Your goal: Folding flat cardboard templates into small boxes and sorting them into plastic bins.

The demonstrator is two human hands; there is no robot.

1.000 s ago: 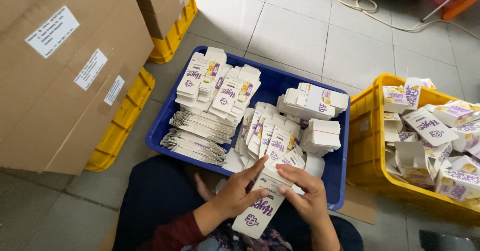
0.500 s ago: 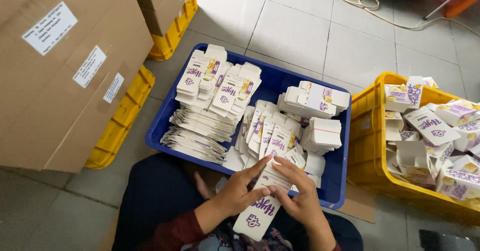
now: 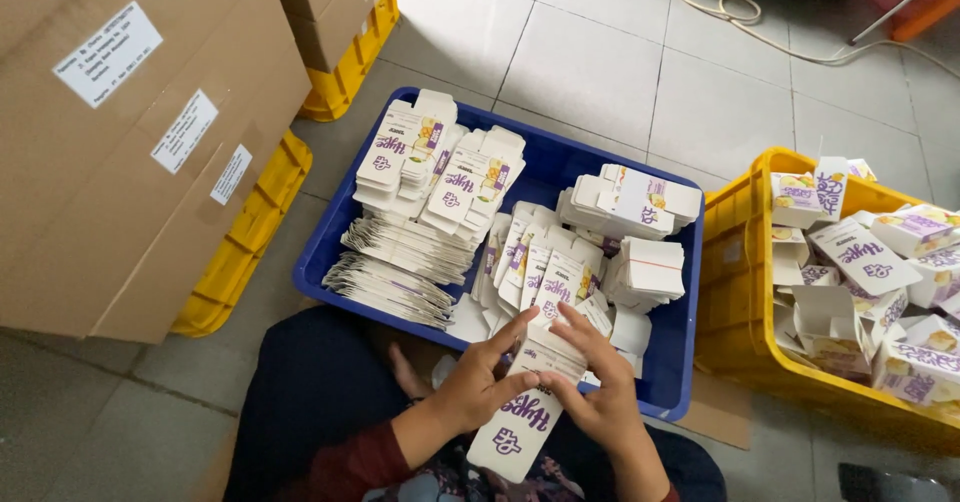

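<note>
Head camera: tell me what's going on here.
A seated person holds a flat white-and-purple carton in both hands, the left hand on its left edge and the right hand on its right, fingers working the upper flaps. Just ahead, a blue crate holds stacks of the same flat cartons. To the right, a yellow crate is full of folded-up boxes. Big cardboard boxes stand on the left.

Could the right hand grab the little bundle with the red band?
Probably yes. The right hand holds a flat carton just below the banded bundle in the blue crate, nothing between, though it's busy.
</note>
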